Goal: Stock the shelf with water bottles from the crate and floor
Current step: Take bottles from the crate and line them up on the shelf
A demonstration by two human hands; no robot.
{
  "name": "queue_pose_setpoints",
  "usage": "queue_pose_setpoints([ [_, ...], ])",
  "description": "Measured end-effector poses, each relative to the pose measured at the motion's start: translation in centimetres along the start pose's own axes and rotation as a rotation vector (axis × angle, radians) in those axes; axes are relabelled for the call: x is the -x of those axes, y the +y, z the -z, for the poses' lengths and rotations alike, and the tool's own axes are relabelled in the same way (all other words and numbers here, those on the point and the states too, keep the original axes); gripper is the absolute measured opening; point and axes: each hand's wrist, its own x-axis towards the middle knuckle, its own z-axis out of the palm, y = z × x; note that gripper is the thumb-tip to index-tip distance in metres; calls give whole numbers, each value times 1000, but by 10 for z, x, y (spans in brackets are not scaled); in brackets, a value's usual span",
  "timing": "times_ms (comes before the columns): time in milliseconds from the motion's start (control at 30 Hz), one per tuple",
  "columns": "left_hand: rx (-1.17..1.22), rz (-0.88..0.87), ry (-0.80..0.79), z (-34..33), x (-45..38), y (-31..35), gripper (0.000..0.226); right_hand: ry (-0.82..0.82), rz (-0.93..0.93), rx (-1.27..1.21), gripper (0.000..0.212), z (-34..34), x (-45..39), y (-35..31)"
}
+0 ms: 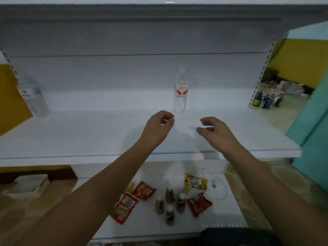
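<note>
Both hands hover over the shelf [106, 135], holding nothing: left hand [157, 127] loosely curled, right hand [215, 131] relaxed. One bottle [180, 93] stands upright mid-shelf near the back, label forward; another bottle [33, 96] stands at the left edge.

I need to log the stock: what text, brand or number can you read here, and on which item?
Water bottle in the middle of the shelf: red script on its label, too blurred to read.
Water bottle at the left edge: label print too blurred.
Red snack packets on the lower shelf: print too small.
Yellow packet: unreadable.
Nothing legible anywhere.
</note>
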Motion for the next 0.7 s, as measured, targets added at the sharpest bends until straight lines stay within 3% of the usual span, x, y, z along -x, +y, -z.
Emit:
queue_pose_setpoints([
  [167, 73, -1, -24, 33, 43, 8, 20, 33, 65, 64, 41, -11, 42, -45],
  [433, -1, -8, -13, 111, 110, 3, 20, -2, 186, 114, 39, -67, 99, -103],
  [700, 46, 1, 4, 138, 138, 18, 23, -30, 258, 102, 39, -89, 124, -118],
])
